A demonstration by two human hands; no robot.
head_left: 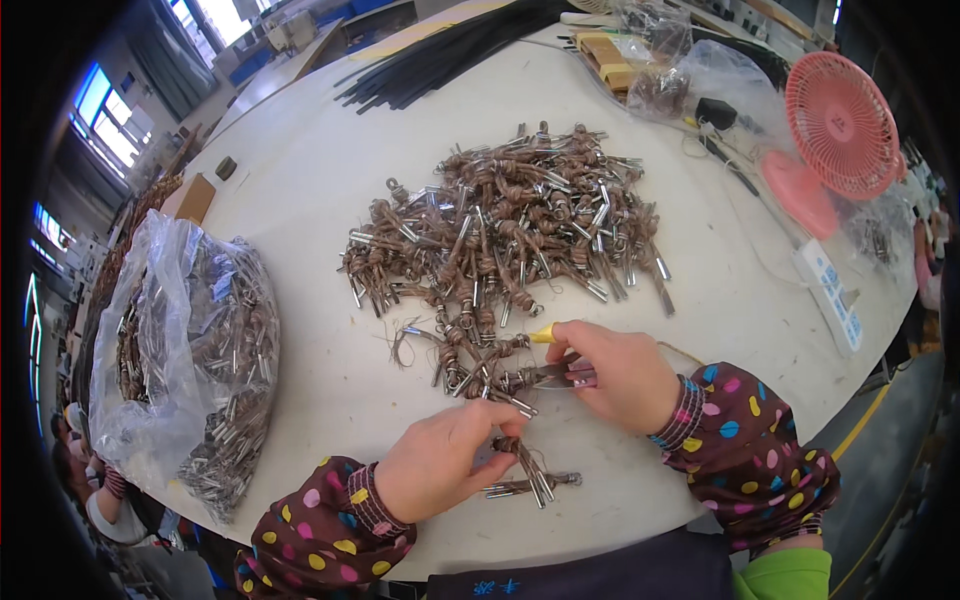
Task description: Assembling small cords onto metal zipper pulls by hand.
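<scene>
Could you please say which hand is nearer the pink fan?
Right: the right hand is left of the pink fan; the left hand is farther left, nearer the wearer's body.

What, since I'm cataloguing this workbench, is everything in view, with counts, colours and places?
Metal-tipped knotted cords: many, brown, mid-table and front
Large plastic bag: one, clear, left, filled with cords
Small plastic bags: several, clear, far right
Flat strips: many, black, far edge
Cardboard box: one, brown, behind large bag
Desk fan: one, pink, far right
Power strip: one, white and blue, right
Metal-bladed tool: one, silvery, near centre
Table: one, whitish, beneath
Windows: several, bright, upper left
Dotted sleeves: two, maroon, forearms
Left hand: one, bare, pinching cords
Right hand: one, bare, holding tool
</scene>
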